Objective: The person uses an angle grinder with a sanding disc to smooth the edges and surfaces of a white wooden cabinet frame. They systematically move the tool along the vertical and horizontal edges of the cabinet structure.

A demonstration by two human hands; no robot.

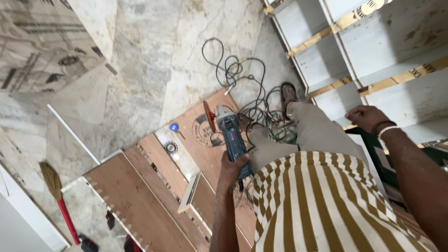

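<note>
L hand grips angle grinder over plywood boards on floor.
Fingers wrapped tight round grinder's blue body, disc pointing away. R hand rests on white shelf unit, fingers curled, holding nothing. Tangled black cable near grinder's head.

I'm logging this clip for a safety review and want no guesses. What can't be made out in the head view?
- Left hand on the angle grinder: fingers wrap its far side, so the switch is hidden.
- Grinder cord: lost in the tangled cables; where it plugs in cannot be told.
- Right hand: its palm side faces away, against the white shelf unit.
- Broom: handle end cut off near the bottom edge.
</note>
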